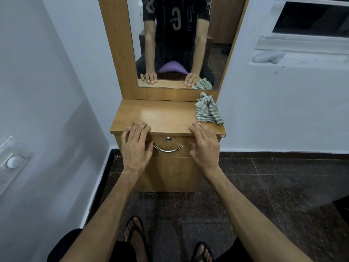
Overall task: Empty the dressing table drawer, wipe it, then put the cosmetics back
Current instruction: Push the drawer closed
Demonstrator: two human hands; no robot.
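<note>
A small wooden dressing table (166, 114) stands against the wall under a tall mirror (177, 42). Its drawer (170, 146) is closed, with a curved metal handle (168, 149) and a round lock (168, 139) above it. My left hand (137, 144) rests palm-down on the front left edge of the tabletop, fingers spread, holding nothing. On the front right edge lies my right hand (204, 143), also flat with nothing in it. A crumpled green-and-white striped cloth (208, 109) lies at the tabletop's back right corner. No cosmetics are in sight.
White walls close in on both sides. A window ledge (302, 59) at the upper right holds a pale grey object (268, 56). A switch plate (13, 159) is on the left wall. Dark stone floor (264, 186) lies below, with my sandalled feet near the bottom edge.
</note>
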